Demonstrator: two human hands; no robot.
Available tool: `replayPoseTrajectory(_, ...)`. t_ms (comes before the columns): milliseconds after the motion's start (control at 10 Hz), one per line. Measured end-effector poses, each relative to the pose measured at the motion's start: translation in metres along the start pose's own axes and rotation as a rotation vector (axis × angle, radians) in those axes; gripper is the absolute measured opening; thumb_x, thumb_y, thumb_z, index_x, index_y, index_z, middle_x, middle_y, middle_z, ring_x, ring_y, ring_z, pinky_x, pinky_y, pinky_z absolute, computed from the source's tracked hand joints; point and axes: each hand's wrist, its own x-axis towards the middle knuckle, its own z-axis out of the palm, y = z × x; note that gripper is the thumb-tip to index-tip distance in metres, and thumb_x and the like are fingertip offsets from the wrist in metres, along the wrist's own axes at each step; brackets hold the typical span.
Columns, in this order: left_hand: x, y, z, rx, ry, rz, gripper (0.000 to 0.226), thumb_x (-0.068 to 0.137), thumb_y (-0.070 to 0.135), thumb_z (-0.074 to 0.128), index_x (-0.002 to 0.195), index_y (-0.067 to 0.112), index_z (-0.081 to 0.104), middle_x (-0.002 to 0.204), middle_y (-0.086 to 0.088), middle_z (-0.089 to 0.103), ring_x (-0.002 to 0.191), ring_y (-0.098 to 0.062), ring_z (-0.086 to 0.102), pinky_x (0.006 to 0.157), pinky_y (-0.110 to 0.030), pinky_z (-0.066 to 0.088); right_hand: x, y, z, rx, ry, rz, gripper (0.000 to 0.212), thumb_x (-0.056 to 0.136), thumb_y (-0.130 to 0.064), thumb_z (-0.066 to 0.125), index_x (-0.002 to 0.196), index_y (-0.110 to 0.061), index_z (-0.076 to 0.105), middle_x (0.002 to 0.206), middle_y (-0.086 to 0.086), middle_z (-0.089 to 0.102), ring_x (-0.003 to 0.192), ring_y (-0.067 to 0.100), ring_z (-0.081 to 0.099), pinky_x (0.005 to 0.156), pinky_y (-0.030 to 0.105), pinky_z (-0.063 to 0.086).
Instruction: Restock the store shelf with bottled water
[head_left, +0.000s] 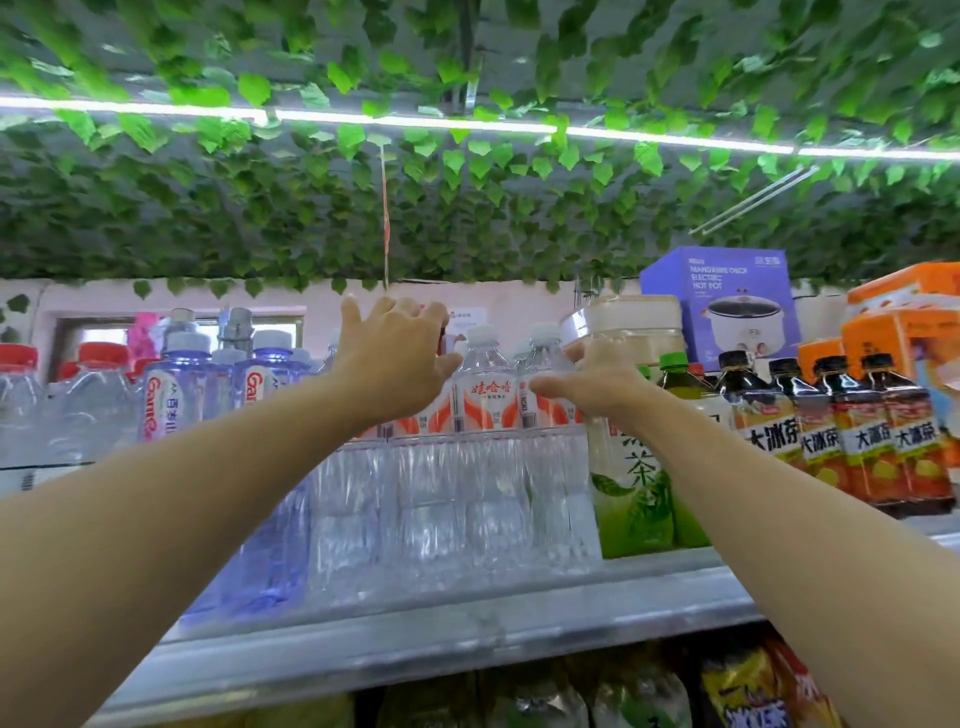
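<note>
Both hands reach the clear plastic water bottles with orange-and-white labels (485, 410) on the grey metal shelf (467, 618) — left hand (395, 358) spread above the caps, right hand (597, 379) gripping one bottle's shoulder. Best pushed back gently, upright — neighbours topple easily.

Green leaf garlands (467, 208) cover the ceiling around a white light strip (415, 124), above a pale pink wall (291, 296).

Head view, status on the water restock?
Both hands up at the water bottles. Left hand open, right hand gripping one. Green tea bottles tight alongside.
</note>
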Motion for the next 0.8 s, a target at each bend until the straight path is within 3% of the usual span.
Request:
replayPoseTrajectory(200, -0.004, 0.004, 0.002, 0.010, -0.008, -0.008, 0.045, 0.093, 0.050, 0.042, 0.128, 0.020, 0.045, 0.132, -0.005, 0.052, 0.126, -0.025, 0.043, 0.110, -0.054, 0.018, 0.000, -0.003, 0.009, -0.066, 0.108, 0.006, 0.036, 0.077, -0.032, 0.076, 0.080, -0.014, 0.044, 0.080, 0.004, 0.057, 0.077, 0.017, 0.060, 0.076, 0.032, 0.054)
replayPoseTrajectory(300, -0.005, 0.005, 0.002, 0.004, -0.002, -0.004, 0.046, 0.093, 0.049, 0.042, 0.128, 0.019, 0.045, 0.133, -0.006, 0.051, 0.126, -0.026, 0.042, 0.110, -0.054, 0.019, 0.000, -0.003, 0.010, -0.101, 0.116, -0.017, 0.033, 0.078, -0.032, 0.075, 0.079, -0.010, 0.051, 0.081, 0.007, 0.060, 0.072, 0.016, 0.055, 0.072, 0.033, 0.053)
replayPoseTrajectory(400, -0.006, 0.003, 0.000, -0.001, 0.009, -0.004, 0.047, 0.093, 0.049, 0.043, 0.129, 0.019, 0.044, 0.133, -0.006, 0.051, 0.126, -0.026, 0.042, 0.110, -0.054, 0.020, -0.001, 0.000, 0.006, -0.042, 0.056, 0.010, 0.049, 0.081, -0.038, 0.071, 0.112, -0.005, 0.051, 0.100, 0.007, 0.058, 0.090, 0.017, 0.057, 0.076, 0.032, 0.051)
replayPoseTrajectory(500, -0.008, 0.000, -0.001, -0.019, 0.013, -0.015, 0.050, 0.092, 0.049, 0.045, 0.133, 0.019, 0.041, 0.137, -0.006, 0.048, 0.128, -0.026, 0.040, 0.111, -0.053, 0.021, -0.003, 0.004, 0.000, 0.215, 0.049, 0.049, 0.064, 0.093, -0.045, 0.050, 0.142, -0.009, 0.031, 0.127, 0.013, 0.054, 0.091, 0.017, 0.063, 0.076, 0.031, 0.053)
replayPoseTrajectory(600, -0.012, -0.002, 0.000, -0.053, 0.008, -0.030, 0.051, 0.092, 0.046, 0.048, 0.134, 0.018, 0.039, 0.139, -0.006, 0.046, 0.129, -0.025, 0.039, 0.110, -0.052, 0.021, -0.010, 0.009, -0.008, 0.269, 0.104, 0.034, 0.053, 0.100, -0.041, 0.038, 0.143, -0.011, 0.033, 0.135, 0.009, 0.049, 0.091, 0.010, 0.059, 0.070, 0.018, 0.044)
replayPoseTrajectory(700, -0.023, -0.005, 0.000, -0.092, 0.030, -0.038, 0.053, 0.091, 0.045, 0.050, 0.136, 0.018, 0.037, 0.141, -0.005, 0.043, 0.130, -0.025, 0.037, 0.110, -0.051, 0.021, -0.019, 0.015, -0.011, 0.250, 0.120, 0.018, 0.054, 0.099, -0.039, 0.040, 0.144, -0.010, 0.032, 0.133, 0.008, 0.050, 0.113, 0.019, 0.052, 0.082, 0.026, 0.039)
replayPoseTrajectory(800, -0.035, -0.011, -0.002, -0.095, -0.002, -0.053, 0.059, 0.090, 0.047, 0.052, 0.139, 0.019, 0.034, 0.144, -0.005, 0.039, 0.133, -0.025, 0.034, 0.110, -0.051, 0.021, -0.033, 0.009, -0.009, 0.246, 0.088, 0.036, 0.054, 0.098, -0.040, 0.042, 0.142, -0.010, 0.034, 0.102, -0.002, 0.059, 0.083, 0.005, 0.056, 0.071, 0.022, 0.044)
